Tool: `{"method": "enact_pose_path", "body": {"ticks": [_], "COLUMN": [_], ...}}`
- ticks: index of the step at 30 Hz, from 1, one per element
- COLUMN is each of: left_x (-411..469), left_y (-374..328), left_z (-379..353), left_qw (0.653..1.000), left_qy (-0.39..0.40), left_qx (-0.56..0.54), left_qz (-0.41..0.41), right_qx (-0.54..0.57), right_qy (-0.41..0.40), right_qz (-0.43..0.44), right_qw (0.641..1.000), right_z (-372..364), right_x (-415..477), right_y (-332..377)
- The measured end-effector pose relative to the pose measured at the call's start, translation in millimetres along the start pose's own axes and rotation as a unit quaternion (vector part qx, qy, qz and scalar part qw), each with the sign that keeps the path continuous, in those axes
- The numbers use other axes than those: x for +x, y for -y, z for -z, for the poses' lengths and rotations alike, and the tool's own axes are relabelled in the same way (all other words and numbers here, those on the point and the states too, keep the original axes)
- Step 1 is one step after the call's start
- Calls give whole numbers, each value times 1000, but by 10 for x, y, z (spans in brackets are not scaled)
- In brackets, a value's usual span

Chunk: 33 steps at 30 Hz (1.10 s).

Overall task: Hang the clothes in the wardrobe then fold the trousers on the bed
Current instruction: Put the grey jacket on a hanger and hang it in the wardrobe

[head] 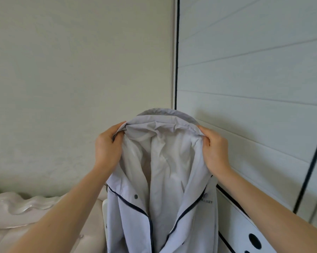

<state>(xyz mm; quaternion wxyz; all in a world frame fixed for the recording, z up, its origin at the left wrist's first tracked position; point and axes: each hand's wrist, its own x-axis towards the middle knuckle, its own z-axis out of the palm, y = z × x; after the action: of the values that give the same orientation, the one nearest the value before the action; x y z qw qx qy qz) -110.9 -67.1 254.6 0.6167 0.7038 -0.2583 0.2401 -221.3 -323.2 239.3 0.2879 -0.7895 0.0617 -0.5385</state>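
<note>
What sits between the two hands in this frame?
In the head view, the hood of the jacket spans the gap: the left hand and right hand each grip one side of its rim, pale lining facing the camera.

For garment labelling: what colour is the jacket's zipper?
The zipper is dark navy on the pale grey jacket; head view.

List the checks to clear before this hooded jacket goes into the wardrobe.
1. Grip of left hand on the hood: ok, pinching its rim.
2. Grip of right hand: ok, pinching the opposite rim.
3. The jacket hangs free: ok.
4. Its zipper undone: ok.
5. A hanger within reach: not ok, none in view.
6. The wardrobe open: cannot tell; only its white panelled front shows.
</note>
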Motion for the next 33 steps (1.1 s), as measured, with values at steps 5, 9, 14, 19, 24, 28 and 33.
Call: {"method": "enact_pose_path", "body": {"ticks": [5,9,14,19,24,28,33], "left_x": [-291,-604,-1071,-1502,-1904,-2075,-2396], "left_y": [-208,-517,-1031,-1402,-1763,-1932,-2071], "left_z": [-12,-22,-63,-149,-218,-128,-28], "left_qw": [1000,999,998,996,996,996,997], "left_qy": [1,-32,-54,-29,12,9,32], "left_qx": [23,25,38,78,88,91,63], "left_qz": [2,13,-24,-21,-11,-1,7], "right_qx": [-15,5,8,13,31,92,130], "right_qy": [9,104,185,284,394,390,361], "right_qz": [-20,-47,-60,-106,-113,-118,-82], "right_qw": [1000,993,981,953,912,909,920], "right_z": [285,579,933,1202,1418,1628,1826], "right_x": [-165,-358,-812,-1445,-1872,-1982,-1984], "right_y": [-18,2,-41,-58,36,290,807]}}
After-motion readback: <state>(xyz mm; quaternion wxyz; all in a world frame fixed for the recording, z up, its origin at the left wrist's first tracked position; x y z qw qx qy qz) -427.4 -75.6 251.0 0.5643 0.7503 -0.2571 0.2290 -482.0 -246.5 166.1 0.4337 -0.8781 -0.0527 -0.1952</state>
